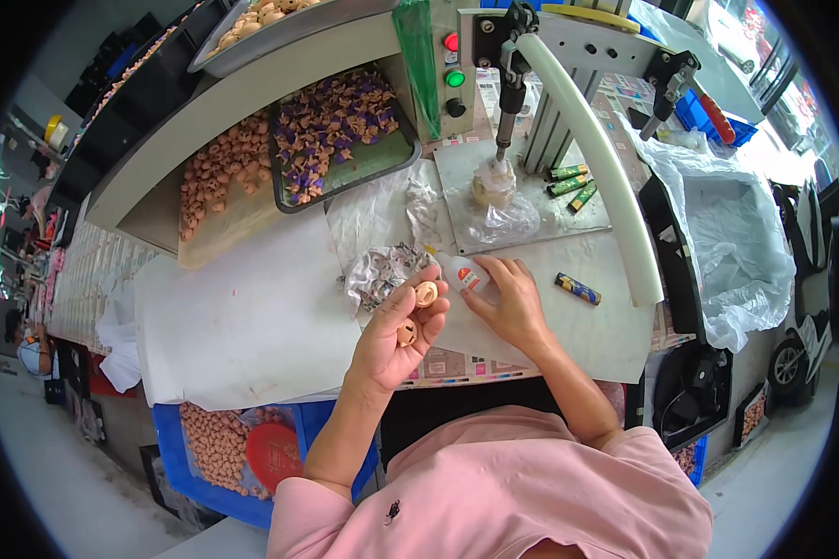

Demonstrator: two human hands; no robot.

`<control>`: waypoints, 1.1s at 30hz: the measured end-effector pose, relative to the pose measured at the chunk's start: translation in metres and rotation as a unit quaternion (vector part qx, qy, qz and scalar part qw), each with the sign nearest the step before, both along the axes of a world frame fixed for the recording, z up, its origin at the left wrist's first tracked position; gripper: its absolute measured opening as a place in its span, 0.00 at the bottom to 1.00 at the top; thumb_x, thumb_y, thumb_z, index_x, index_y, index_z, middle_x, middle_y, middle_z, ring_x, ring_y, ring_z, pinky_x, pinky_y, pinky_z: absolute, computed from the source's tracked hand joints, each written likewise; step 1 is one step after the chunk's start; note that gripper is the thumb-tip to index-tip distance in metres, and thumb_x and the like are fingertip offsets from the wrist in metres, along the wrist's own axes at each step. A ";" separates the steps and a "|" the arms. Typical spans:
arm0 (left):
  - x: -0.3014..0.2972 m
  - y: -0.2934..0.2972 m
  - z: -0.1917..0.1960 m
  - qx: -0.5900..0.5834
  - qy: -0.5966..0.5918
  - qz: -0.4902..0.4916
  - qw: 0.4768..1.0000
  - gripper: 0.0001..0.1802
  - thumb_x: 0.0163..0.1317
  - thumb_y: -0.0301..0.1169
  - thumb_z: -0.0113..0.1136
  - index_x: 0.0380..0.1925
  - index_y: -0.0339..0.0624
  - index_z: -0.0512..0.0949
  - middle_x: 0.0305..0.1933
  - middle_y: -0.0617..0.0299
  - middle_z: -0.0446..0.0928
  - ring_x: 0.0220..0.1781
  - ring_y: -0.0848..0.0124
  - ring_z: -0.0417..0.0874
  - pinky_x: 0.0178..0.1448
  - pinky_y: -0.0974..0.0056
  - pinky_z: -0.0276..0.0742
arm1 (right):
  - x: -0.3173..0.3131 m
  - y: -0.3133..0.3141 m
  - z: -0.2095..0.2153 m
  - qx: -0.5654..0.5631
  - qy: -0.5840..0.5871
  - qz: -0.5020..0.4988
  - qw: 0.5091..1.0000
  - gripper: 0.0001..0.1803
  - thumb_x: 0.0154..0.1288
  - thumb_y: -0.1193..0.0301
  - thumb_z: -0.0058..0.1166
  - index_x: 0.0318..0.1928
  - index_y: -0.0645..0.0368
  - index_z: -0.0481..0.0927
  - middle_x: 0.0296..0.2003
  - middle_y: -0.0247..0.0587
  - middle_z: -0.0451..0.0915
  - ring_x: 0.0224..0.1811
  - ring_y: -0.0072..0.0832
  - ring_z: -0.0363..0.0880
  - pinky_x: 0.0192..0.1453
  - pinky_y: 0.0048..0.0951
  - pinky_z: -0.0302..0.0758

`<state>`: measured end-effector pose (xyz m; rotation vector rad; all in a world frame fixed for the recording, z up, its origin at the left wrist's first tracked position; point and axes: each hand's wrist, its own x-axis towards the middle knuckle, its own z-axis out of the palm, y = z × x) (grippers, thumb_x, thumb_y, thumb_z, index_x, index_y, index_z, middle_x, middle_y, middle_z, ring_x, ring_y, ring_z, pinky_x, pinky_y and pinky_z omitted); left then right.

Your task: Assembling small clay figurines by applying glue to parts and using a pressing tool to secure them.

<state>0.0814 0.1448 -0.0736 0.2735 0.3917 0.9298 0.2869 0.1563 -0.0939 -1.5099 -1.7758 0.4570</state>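
Note:
My left hand (pixel 396 335) is raised palm-up over the table's front edge and holds two small tan round pieces (pixel 417 312), one between the fingertips and one in the palm. My right hand (pixel 508 303) lies on the white paper beside it, fingers around a small white squeeze bottle (pixel 460 273) with a red label, its tip pointing toward the left hand. Just behind the left hand sits a crumpled clear bag (pixel 378 272) of small parts.
A press (pixel 511 88) with red and green buttons stands behind, a bagged tan piece (pixel 494 182) under its rod. Trays of tan pieces (pixel 219 172) and purple-and-tan pieces (pixel 331 126) sit at the back left. Lighters (pixel 578 289) lie to the right. A blue bin (pixel 219 447) stands below.

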 end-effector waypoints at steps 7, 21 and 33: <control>0.006 -0.017 -0.008 -0.016 0.031 0.047 0.998 0.18 0.67 0.31 0.56 0.57 0.47 0.72 0.55 0.61 0.76 0.52 0.73 0.80 0.47 0.72 0.80 | 0.008 -0.007 0.000 -0.086 0.137 -0.001 0.987 0.21 0.50 0.72 0.59 0.47 0.65 0.78 0.35 0.44 0.75 0.38 0.31 0.76 0.39 0.31 0.75; 0.012 -0.020 -0.046 -0.058 0.108 0.056 0.991 0.19 0.65 0.25 0.58 0.56 0.52 0.73 0.52 0.66 0.77 0.53 0.71 0.79 0.42 0.74 0.80 | 0.017 -0.046 0.018 -0.036 0.313 0.020 0.949 0.21 0.51 0.68 0.72 0.43 0.63 0.78 0.36 0.32 0.72 0.36 0.19 0.72 0.39 0.20 0.69; 0.015 -0.017 -0.056 -0.064 0.124 0.051 0.989 0.19 0.65 0.25 0.58 0.55 0.52 0.74 0.52 0.64 0.77 0.52 0.72 0.80 0.40 0.74 0.80 | 0.014 -0.044 0.011 -0.017 0.193 0.008 0.981 0.19 0.51 0.67 0.72 0.40 0.63 0.80 0.34 0.33 0.71 0.32 0.19 0.70 0.32 0.20 0.67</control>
